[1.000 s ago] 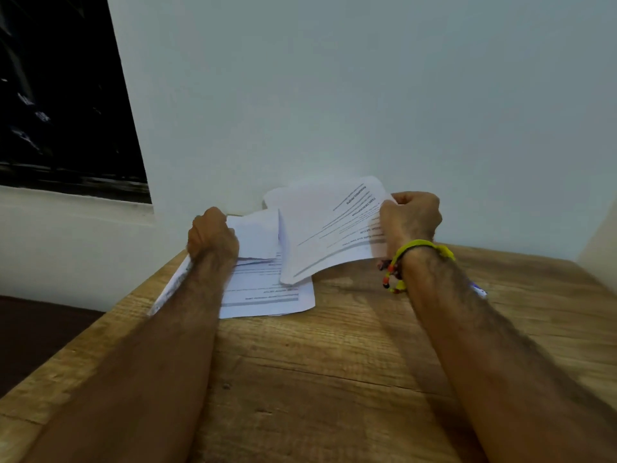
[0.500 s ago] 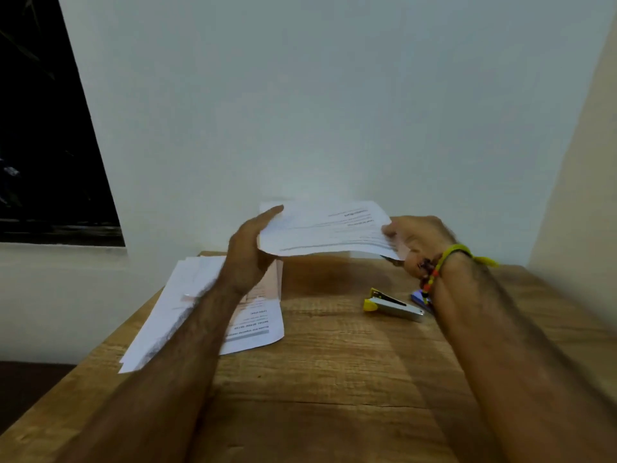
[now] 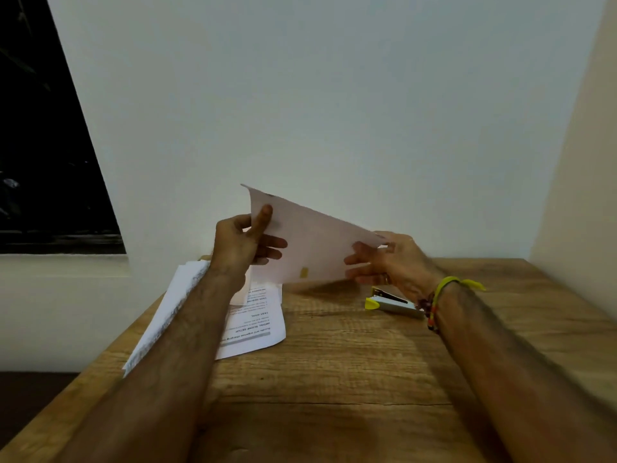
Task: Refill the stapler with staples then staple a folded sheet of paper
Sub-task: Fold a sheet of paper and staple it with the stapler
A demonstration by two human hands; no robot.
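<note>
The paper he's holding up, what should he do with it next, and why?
Probably fold it in half. Both the left hand and right hand hold the sheet of paper in the air, seemingly unfolded, while the stapler waits untouched on the table.

A sheet (image 3: 310, 248) is held up above the table (image 3: 334, 396), tilted, pinched at its left end by the left hand (image 3: 240, 245) and at its right end by the right hand (image 3: 387, 262). A stapler (image 3: 394, 303) is seen lying below the right wrist. Printed papers (image 3: 253, 322) are spread under the left forearm.
</note>
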